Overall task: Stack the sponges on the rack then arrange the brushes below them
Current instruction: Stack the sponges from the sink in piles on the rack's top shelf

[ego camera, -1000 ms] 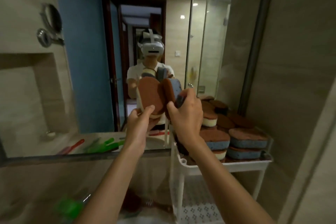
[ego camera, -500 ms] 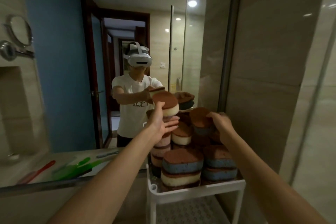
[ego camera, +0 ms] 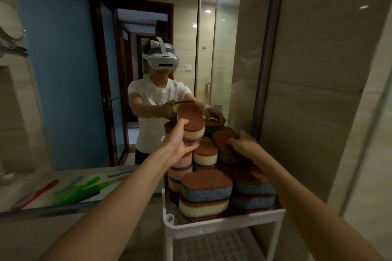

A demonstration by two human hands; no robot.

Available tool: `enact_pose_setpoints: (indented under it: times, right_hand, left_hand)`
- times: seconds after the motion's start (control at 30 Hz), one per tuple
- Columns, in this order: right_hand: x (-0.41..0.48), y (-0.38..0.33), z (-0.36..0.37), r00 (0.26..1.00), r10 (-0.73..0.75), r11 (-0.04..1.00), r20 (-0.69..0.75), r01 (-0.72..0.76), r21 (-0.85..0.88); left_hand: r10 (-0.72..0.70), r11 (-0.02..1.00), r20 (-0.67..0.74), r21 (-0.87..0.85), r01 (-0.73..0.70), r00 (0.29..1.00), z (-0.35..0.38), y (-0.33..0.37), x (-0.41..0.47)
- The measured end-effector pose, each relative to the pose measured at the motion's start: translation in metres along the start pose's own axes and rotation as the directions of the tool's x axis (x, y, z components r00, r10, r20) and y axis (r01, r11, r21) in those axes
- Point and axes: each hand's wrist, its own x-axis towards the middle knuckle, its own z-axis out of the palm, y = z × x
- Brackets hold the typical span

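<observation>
A white rack (ego camera: 222, 225) stands against a mirror, its top shelf piled with several brown-topped sponges in stacks. My left hand (ego camera: 180, 142) grips a cream sponge with a brown top (ego camera: 192, 123), tilted above the tall back-left stack of pink sponges (ego camera: 180, 167). My right hand (ego camera: 241, 144) rests fingers-down on a blue sponge with a brown top (ego camera: 224, 146) on the back-right stack. At the front sit a blue-over-cream pair (ego camera: 204, 193) and a blue pair (ego camera: 252, 190). Green brushes (ego camera: 84, 188) and a red brush (ego camera: 40, 189) show in the mirror at left.
The mirror ahead reflects a person in a white shirt wearing a headset. A tiled wall and a metal post (ego camera: 263, 48) close in on the right of the rack. A perforated lower shelf (ego camera: 216, 246) shows under the top one. A metal counter edge (ego camera: 53, 210) runs left.
Both hands held sponges together in front of me a second ago. They have since separated: the left hand lifted the cream sponge over the back-left stack, the right hand lowered the blue one onto the back-right stack.
</observation>
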Motion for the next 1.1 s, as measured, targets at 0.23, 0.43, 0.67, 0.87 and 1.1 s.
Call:
enact_pose_setpoints:
  times: [0.23, 0.43, 0.67, 0.87, 1.1]
  right_hand:
    - [-0.002, -0.002, 0.009, 0.993, -0.067, 0.955, 0.101, 0.093, -0.28]
    - [-0.013, -0.008, 0.007, 0.992, -0.078, 0.924, 0.1, 0.11, -0.366]
    - [-0.039, -0.005, 0.0, 0.833, -0.476, 0.856, -0.283, 0.513, 0.071]
    - [-0.045, 0.01, -0.007, 0.774, -0.571, 0.773, -0.273, 0.619, 0.139]
    - [-0.045, 0.031, -0.034, 0.855, -0.374, 0.845, -0.36, 0.474, 0.248]
  left_hand:
    - [-0.001, 1.0, 0.02, -0.002, 0.001, 1.0, 0.001, -0.001, -0.003]
    - [0.019, 0.999, -0.006, 0.046, -0.019, 1.0, 0.006, -0.001, -0.003]
    - [0.151, 0.951, 0.027, 0.269, -0.153, 0.988, 0.031, 0.003, -0.011]
    - [0.099, 0.934, 0.116, 0.332, -0.133, 0.988, 0.059, 0.0, -0.014]
    - [0.021, 0.817, 0.29, 0.547, -0.184, 0.957, 0.072, -0.012, -0.012]
